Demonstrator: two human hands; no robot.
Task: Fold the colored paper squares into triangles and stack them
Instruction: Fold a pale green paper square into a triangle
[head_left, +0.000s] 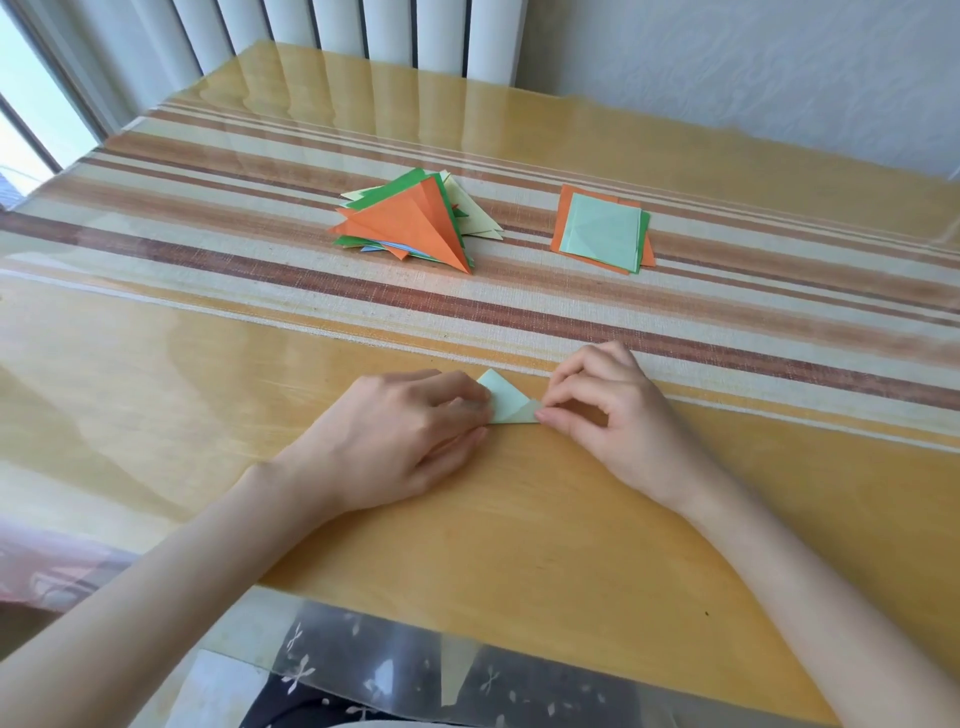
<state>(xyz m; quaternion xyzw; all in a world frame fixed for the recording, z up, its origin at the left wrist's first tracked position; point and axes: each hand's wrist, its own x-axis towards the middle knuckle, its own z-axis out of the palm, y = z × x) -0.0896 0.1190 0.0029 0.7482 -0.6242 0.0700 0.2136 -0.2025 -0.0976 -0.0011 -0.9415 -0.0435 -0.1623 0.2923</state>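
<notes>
A pale green paper (506, 401), folded into a small triangle, lies on the table between my hands. My left hand (395, 436) covers its left part, fingers pressing down on it. My right hand (608, 410) pinches the paper's right corner with thumb and curled fingers. Farther back, a loose pile of folded triangles (410, 223), orange on top with green, yellow and blue beneath, sits at the centre. To its right lies a stack of unfolded squares (602, 228), pale green on top of orange and green.
The table (519, 519) has a glossy clear cover over a yellow cloth with brown and cream stripes. A white radiator (363, 31) stands behind the far edge. The table's near edge runs just below my forearms.
</notes>
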